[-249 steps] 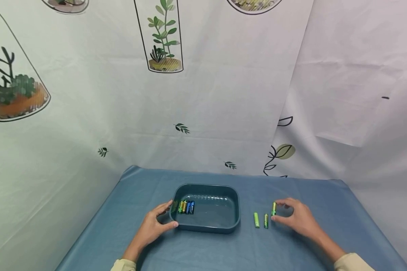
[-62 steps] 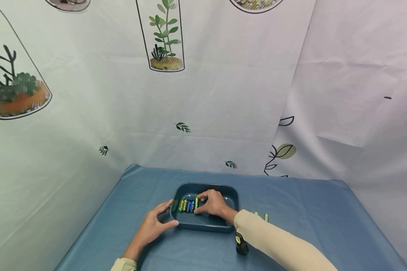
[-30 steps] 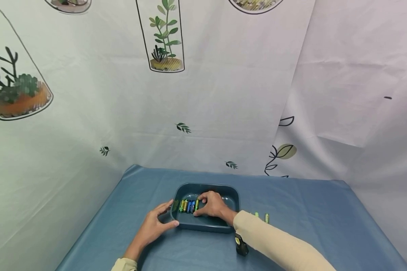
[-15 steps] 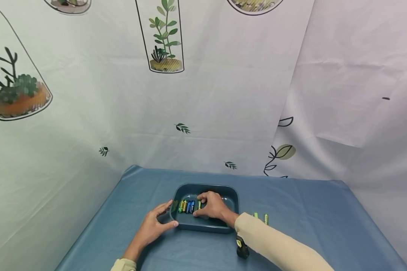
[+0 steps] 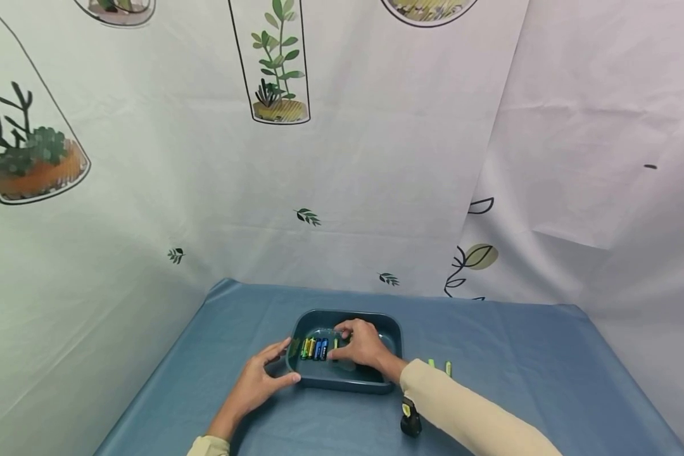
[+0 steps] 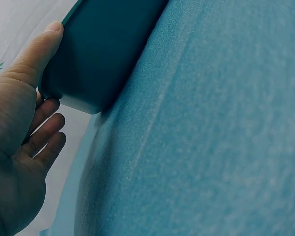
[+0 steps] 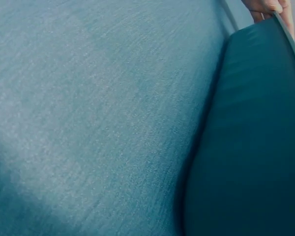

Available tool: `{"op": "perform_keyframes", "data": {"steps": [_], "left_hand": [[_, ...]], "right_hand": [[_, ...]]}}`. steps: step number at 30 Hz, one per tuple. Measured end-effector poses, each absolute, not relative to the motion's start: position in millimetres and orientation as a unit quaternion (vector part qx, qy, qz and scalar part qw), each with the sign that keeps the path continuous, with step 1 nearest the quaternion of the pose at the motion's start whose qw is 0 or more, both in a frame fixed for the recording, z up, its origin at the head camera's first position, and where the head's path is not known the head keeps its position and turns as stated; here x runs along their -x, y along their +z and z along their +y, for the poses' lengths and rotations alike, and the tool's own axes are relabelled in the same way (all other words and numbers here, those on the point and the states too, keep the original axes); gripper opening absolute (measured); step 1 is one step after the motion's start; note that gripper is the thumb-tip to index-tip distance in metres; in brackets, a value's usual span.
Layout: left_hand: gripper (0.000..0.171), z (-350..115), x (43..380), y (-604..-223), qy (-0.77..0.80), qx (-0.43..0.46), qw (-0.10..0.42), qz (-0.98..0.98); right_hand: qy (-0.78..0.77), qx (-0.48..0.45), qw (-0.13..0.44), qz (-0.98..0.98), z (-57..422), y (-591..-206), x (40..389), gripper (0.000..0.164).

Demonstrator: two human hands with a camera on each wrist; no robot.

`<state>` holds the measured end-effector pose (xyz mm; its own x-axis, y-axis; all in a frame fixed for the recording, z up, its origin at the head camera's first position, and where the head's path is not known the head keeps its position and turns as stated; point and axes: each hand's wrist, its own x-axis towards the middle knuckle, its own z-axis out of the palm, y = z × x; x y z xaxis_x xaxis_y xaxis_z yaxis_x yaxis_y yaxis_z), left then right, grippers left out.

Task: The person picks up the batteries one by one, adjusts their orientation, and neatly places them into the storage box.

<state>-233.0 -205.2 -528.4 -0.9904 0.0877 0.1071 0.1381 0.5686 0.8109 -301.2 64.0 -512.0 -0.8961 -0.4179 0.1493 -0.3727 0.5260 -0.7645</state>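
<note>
A dark teal tray (image 5: 348,384) stands on the table. My left hand (image 5: 259,375) holds its left end; in the left wrist view the thumb (image 6: 48,39) lies at the rim and the other fingers curl by the corner. Inside, a row of several small batteries (image 5: 315,348), green, yellow and blue, lies near the left wall. My right hand (image 5: 365,345) reaches into the tray and pinches a green battery (image 5: 335,344) by its ends, just right of the blue ones. The right wrist view shows the tray's outer wall (image 7: 250,132); the right hand is outside it.
Two more green batteries, one light green (image 5: 431,363) and one (image 5: 448,368) beside it, lie right of the tray, partly hidden by the right sleeve (image 5: 467,405). A blue cloth (image 5: 234,329) covers the table. A printed white curtain (image 5: 376,190) hangs behind.
The right hand brought a green battery from the table's right side into the tray. Over the last second that battery shifted slightly right, away from the blue ones. The left hand stayed put.
</note>
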Motion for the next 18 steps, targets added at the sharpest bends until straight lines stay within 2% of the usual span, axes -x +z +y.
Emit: {"op": "perform_keyframes", "data": {"steps": [9, 18], "left_hand": [[0.08, -206.2, 234.9, -530.2, -0.459, 0.066, 0.033, -0.885], [0.08, -205.0, 235.2, -532.6, -0.461, 0.067, 0.037, -0.884]], "right_hand": [[-0.457, 0.223, -0.015, 0.861, 82.5, -492.7, 293.3, 0.05], [-0.475, 0.197, -0.1, 0.852, 136.5, -468.8, 269.8, 0.043]]}}
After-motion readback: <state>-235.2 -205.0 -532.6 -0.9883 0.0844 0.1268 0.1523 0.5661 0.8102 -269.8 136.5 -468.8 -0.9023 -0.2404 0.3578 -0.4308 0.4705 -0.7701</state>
